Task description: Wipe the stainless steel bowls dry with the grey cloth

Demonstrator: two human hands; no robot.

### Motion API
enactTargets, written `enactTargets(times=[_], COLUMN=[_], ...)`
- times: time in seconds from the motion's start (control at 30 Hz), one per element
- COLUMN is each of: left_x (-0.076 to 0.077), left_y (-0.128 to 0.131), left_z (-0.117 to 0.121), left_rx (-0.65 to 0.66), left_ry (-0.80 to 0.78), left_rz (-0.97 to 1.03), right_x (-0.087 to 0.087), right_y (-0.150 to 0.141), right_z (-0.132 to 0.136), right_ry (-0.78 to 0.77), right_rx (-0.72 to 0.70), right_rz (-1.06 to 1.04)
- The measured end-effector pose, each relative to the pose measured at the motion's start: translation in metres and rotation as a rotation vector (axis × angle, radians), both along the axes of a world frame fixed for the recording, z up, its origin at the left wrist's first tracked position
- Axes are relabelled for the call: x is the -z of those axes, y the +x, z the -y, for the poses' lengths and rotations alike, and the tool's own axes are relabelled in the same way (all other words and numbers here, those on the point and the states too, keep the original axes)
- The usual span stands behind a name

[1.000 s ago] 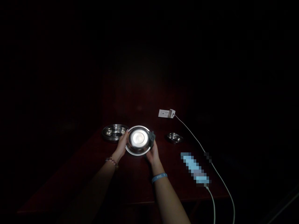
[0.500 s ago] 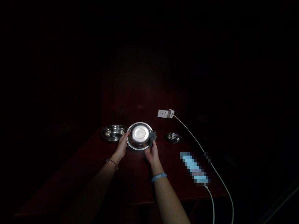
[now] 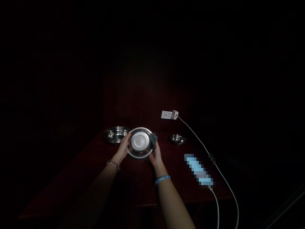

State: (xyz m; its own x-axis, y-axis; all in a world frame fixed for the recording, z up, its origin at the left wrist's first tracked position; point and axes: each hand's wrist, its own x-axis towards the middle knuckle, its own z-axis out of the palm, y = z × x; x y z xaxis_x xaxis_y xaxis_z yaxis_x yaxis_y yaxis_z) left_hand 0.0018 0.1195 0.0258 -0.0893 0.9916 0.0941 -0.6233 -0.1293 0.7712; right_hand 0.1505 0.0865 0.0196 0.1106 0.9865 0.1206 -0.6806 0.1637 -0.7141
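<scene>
Between my hands a round stainless steel bowl (image 3: 140, 142) is held up off the table, its shiny underside turned toward me. My left hand (image 3: 123, 148) grips its left rim, thumb along the edge and the other fingers hidden behind. At the right rim my right hand (image 3: 156, 155) presses a dark grey-green cloth (image 3: 153, 141) around the edge; most of its fingers are out of sight. Behind my left hand stands a stack of steel bowls (image 3: 116, 135), partly covered by the held one. A smaller steel bowl (image 3: 178, 139) sits to the right on the table.
The dark red table (image 3: 95, 178) fades into shadow at its sides. A blurred-out lit device (image 3: 199, 170) lies at the right with a white cable (image 3: 217, 206). On the back wall, a white socket (image 3: 166, 114) carries a charger (image 3: 175, 114), whose cord runs down the right side.
The bowl rose slightly and tilted, then came back down and a little left. Both hands kept hold of it, and the cloth shifted along with the right rim.
</scene>
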Motion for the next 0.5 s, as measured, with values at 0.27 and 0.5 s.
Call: enactTargets(times=[0.27,0.5], left_x=[-0.001,-0.002], left_y=[0.003,0.002], left_z=[0.004,0.005], left_rx=[0.001,0.047], left_ry=[-0.005,0.002], left_rz=[0.010,0.066], right_x=[0.008,0.010], right_y=[0.004,0.011], right_z=[-0.006,-0.013], right_ry=[0.038,-0.006], right_rx=[-0.027,0.037], right_rz=[0.055,-0.042])
